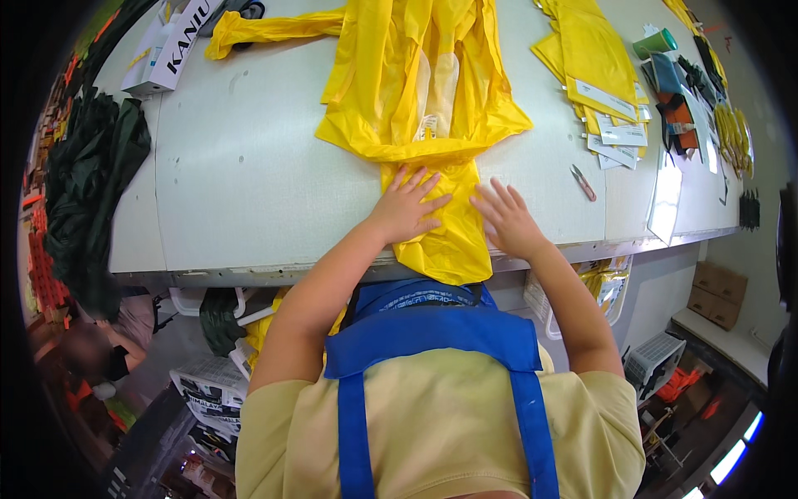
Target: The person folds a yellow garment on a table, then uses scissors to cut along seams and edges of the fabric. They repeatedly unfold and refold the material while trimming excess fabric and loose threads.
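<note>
A yellow raincoat-like garment (407,75) lies spread on the white worktable (249,166), one sleeve (274,29) stretched to the left. Its near part, a narrower yellow flap (449,241) that looks like a hood, hangs slightly over the table's front edge toward me. My left hand (407,206) rests flat on this flap, fingers spread, holding nothing. At the flap's right side is my right hand (509,218), fingers apart; whether it touches the fabric or hovers just over it, I cannot tell. Inside the garment's opening a pale lining and a small printed label (427,127) show.
Folded yellow garments in clear packaging (598,66) are stacked at the far right, with small thread snips (583,183) nearer me. A dark green cloth heap (87,175) drapes over the left end. A white box (170,50) stands far left. Another person (100,349) is at lower left.
</note>
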`<control>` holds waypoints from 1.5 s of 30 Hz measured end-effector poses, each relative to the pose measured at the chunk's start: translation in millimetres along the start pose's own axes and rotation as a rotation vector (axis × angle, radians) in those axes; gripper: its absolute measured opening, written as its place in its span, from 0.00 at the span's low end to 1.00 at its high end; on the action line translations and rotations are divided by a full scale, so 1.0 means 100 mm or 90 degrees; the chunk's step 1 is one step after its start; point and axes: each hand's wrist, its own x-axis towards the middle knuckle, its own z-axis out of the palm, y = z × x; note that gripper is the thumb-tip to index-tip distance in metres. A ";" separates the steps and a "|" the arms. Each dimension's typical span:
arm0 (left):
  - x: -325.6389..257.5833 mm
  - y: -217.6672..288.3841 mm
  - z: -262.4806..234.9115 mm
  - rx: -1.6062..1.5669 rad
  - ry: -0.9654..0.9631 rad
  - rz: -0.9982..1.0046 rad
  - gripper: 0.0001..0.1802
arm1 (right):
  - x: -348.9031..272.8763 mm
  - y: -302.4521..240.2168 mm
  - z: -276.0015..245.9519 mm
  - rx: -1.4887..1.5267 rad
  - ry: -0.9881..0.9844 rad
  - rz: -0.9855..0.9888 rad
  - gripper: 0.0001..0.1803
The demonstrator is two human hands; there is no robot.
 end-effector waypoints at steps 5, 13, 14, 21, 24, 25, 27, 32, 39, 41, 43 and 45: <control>0.00 -0.03 0.03 0.140 -0.011 0.049 0.30 | 0.09 -0.03 0.24 0.065 0.048 -0.159 0.19; -0.04 0.17 -0.44 0.034 0.374 -0.042 0.10 | 0.63 -0.25 0.20 0.142 0.121 0.444 0.28; -0.08 0.36 -0.36 0.002 0.330 0.035 0.13 | 0.66 -0.22 0.20 0.185 0.099 0.466 0.34; -0.23 0.29 0.30 0.042 0.244 -0.035 0.12 | 0.24 -0.40 0.22 -0.124 0.278 -0.088 0.36; -0.12 0.24 0.25 -0.026 0.203 -0.077 0.11 | 0.25 -0.25 0.34 0.027 0.135 0.042 0.27; -0.06 0.19 0.24 -0.053 0.161 -0.116 0.10 | 0.27 -0.12 0.40 0.076 0.120 0.108 0.25; 0.03 0.12 0.18 -0.145 0.099 -0.212 0.08 | 0.39 -0.36 0.19 -0.072 0.234 -0.002 0.22; 0.18 0.00 0.12 -0.200 0.115 -0.235 0.07 | 0.50 -0.19 0.18 -0.123 0.249 -0.111 0.22; 0.15 -0.13 0.03 -0.069 0.000 -0.106 0.09 | 0.71 0.03 0.20 0.120 0.118 0.086 0.12; 0.26 -0.19 -0.15 -0.250 -0.025 -0.216 0.09 | 0.73 0.01 0.13 0.067 0.190 0.010 0.18; 0.31 -0.25 -0.18 -0.354 -0.005 -0.248 0.08 | 0.73 -0.20 -0.13 -0.062 0.221 -0.102 0.22; 0.36 -0.36 0.00 -0.382 0.053 -0.194 0.09 | 0.78 -0.05 -0.08 -0.062 0.183 -0.119 0.24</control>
